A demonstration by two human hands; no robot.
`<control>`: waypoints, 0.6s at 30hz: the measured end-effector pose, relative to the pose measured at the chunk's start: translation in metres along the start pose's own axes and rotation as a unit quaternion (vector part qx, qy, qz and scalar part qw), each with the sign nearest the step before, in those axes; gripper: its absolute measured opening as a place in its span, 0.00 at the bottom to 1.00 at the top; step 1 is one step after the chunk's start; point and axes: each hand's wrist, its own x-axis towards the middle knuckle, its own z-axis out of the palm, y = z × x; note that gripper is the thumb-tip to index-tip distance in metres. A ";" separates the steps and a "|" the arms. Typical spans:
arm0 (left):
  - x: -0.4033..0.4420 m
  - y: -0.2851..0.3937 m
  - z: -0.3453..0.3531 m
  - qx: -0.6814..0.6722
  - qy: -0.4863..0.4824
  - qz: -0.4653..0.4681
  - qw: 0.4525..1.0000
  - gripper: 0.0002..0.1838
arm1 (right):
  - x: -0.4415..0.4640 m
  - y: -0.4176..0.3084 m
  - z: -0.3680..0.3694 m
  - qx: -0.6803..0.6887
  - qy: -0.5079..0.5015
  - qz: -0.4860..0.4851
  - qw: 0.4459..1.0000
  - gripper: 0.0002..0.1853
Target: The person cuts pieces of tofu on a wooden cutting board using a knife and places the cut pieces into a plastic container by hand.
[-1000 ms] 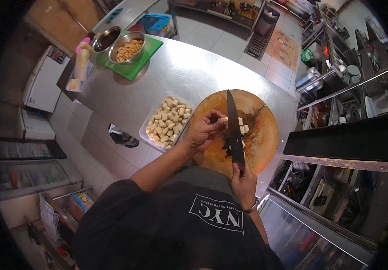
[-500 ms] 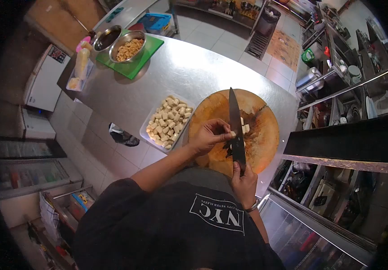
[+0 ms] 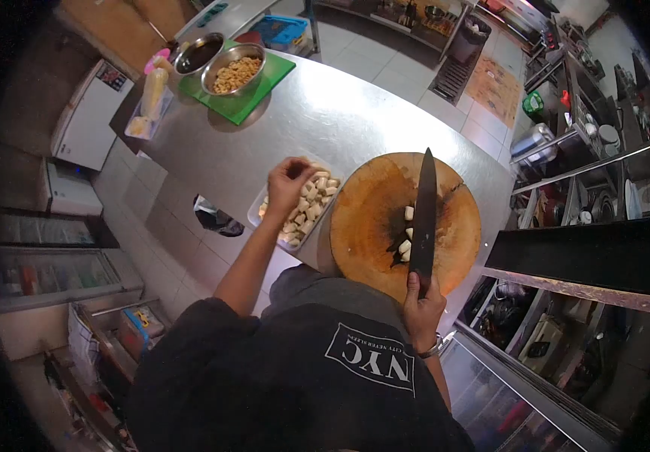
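My right hand (image 3: 423,307) grips a large dark-bladed kitchen knife (image 3: 427,203) by its handle, the blade pointing away from me over the round wooden chopping board (image 3: 363,207). Several pale cut pieces (image 3: 405,246) lie on the board just left of the blade. My left hand (image 3: 286,187) is over a clear plastic container (image 3: 256,211) full of similar pale chunks (image 3: 311,207). Its fingers are bent and pinched together at the container's far side; what they hold, if anything, is hidden.
Board and container rest on a steel table (image 3: 317,105). At its far left, a steel bowl of brown bits (image 3: 236,75) and a bowl of dark liquid (image 3: 199,54) stand by a green cutting board (image 3: 253,105). A plastic tray (image 3: 140,128) is beside them.
My left hand has moved left from the knife blade to the container of chunks. The knife has shifted slightly right, away from the cut pieces, still in my right hand.
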 end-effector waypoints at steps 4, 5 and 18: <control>0.006 0.000 -0.016 0.280 0.010 0.007 0.960 0.11 | 0.001 0.007 -0.001 0.006 0.021 0.026 0.999 0.12; 0.005 -0.008 -0.008 0.277 0.005 0.072 0.958 0.12 | 0.000 0.008 -0.001 0.005 0.022 0.027 0.999 0.12; -0.056 0.030 0.155 0.237 -0.405 0.316 0.824 0.24 | -0.007 0.000 -0.012 -0.002 0.049 0.022 0.999 0.12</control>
